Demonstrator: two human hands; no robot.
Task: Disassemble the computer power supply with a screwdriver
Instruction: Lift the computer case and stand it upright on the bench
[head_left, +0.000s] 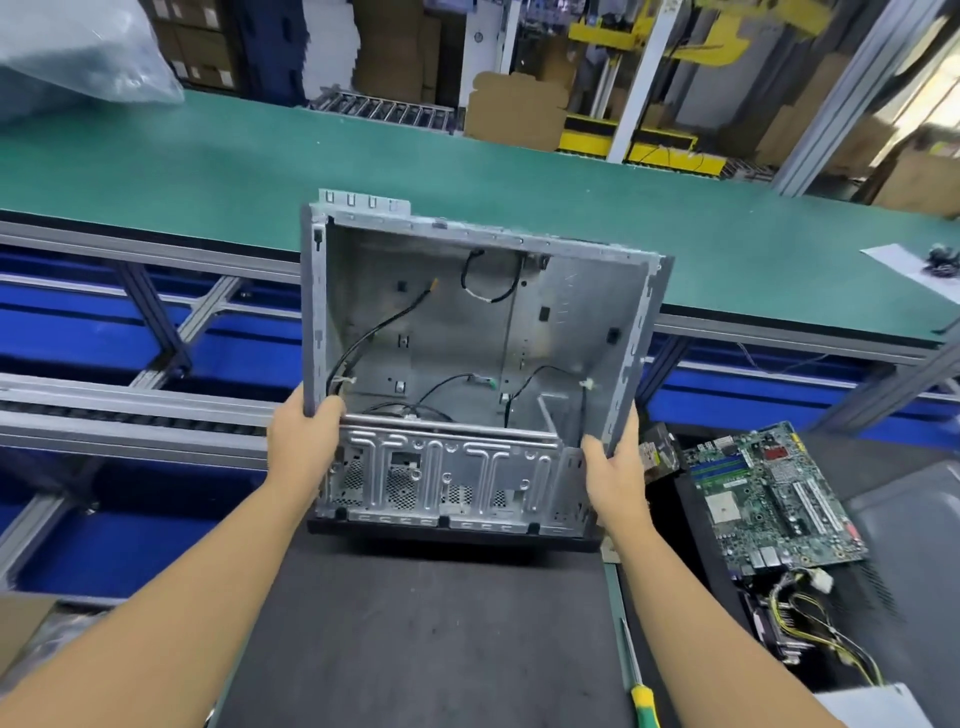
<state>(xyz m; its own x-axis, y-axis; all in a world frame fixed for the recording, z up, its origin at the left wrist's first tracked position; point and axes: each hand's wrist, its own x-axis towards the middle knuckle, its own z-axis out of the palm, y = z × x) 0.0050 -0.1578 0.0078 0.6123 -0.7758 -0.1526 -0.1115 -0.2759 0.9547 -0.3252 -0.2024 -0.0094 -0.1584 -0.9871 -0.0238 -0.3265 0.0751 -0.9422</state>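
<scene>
Two hands on one stripped case

From the head view, your left hand (304, 447) wraps its fingers round the left wall of the case (441, 322) and your right hand (615, 467) grips the right wall. This holds the open shell tipped up facing you, probably to shift it aside. The screwdriver (642, 699) lies unheld below your right fingers. Right of them sits the motherboard (774, 499). The cable bundle (802, 608) under its near edge likely belongs to the power supply, which is mostly hidden.
</scene>
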